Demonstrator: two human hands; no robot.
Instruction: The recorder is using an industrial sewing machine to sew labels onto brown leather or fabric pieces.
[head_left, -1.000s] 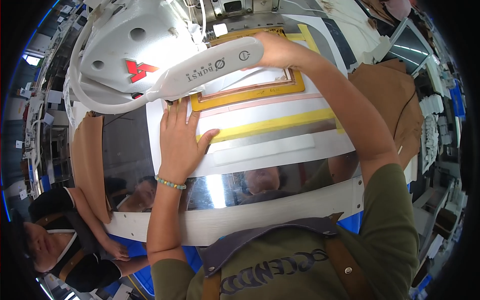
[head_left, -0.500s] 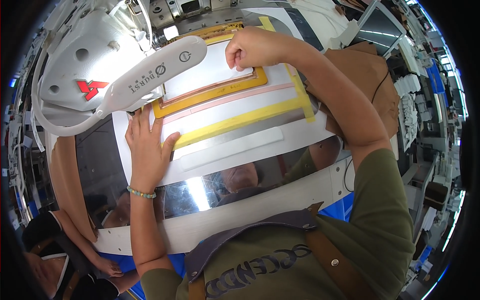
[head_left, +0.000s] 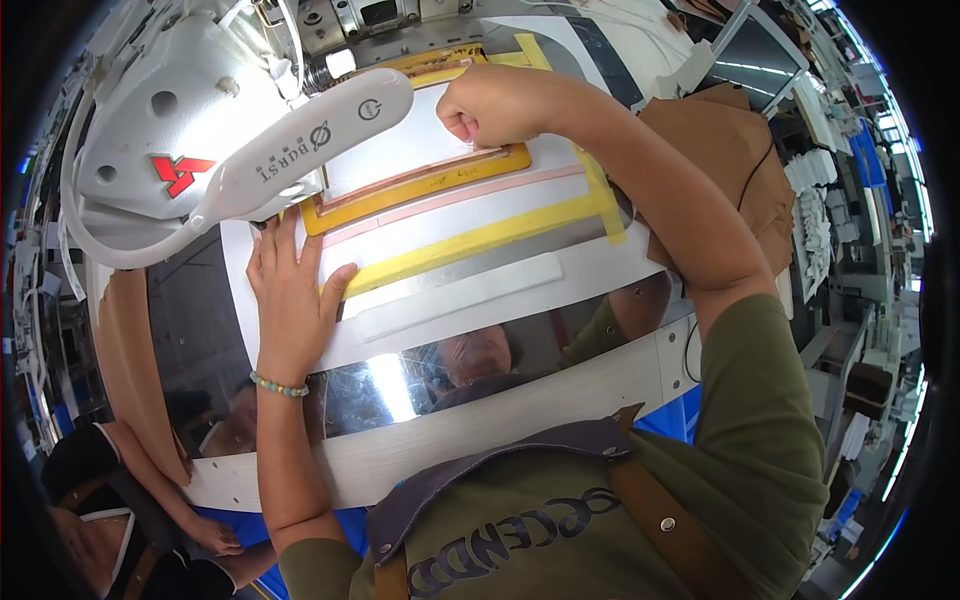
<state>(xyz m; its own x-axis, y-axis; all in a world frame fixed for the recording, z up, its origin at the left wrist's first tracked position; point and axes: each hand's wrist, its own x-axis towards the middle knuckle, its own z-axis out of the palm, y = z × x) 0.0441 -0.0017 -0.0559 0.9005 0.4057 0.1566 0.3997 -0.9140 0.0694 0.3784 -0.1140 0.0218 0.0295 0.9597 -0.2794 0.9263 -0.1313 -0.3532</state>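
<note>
R hand has edged left, curled, grip unclear from here, so work's prob. by yellow rectangular frame below it, L hand spread flat.

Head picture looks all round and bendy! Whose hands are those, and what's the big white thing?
A camera on a person's head looks down, and its very wide lens bends the edges. There's no robot: those are the person's own bare hands. The left hand rests on a white sheet, fingertips near a yellow frame. The right hand is curled over the frame; I can't tell whether it holds anything. The big white thing is a machine. A pink strip and a long yellow strip lie on the sheet.
</note>
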